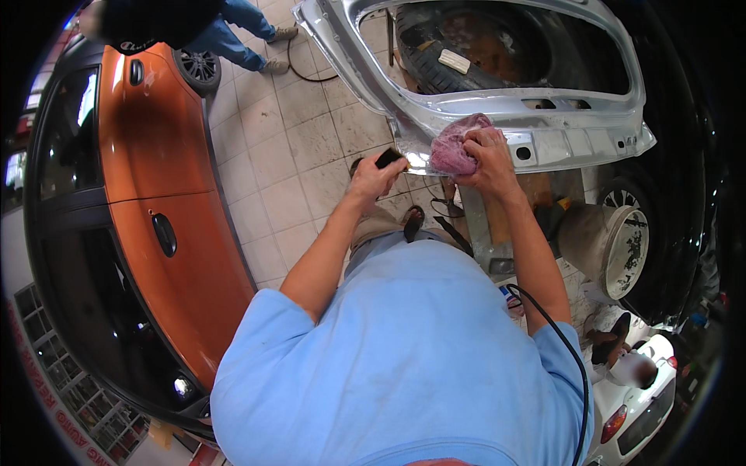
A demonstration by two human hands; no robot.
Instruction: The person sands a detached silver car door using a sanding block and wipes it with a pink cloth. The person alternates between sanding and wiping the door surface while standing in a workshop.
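Note:
A silver car door-like panel (576,118) with a large window opening lies in front of me. My right hand (491,161) is closed round a crumpled pink-purple cloth (452,149), which rests against the panel's near edge. Just left of it, my left hand (371,182) grips a small black block (388,158) beside the panel's lower left corner. Whether the block touches the metal I cannot tell. The bright metal near that corner looks wet or shiny.
Under the panel lies a tire (427,68) with a whitish block (454,61) on it. A dirty bucket (592,242) stands right of my right forearm. An orange car (159,132) flanks me on the left. Someone in jeans (239,35) stands at far left; a white car (649,396) is behind right.

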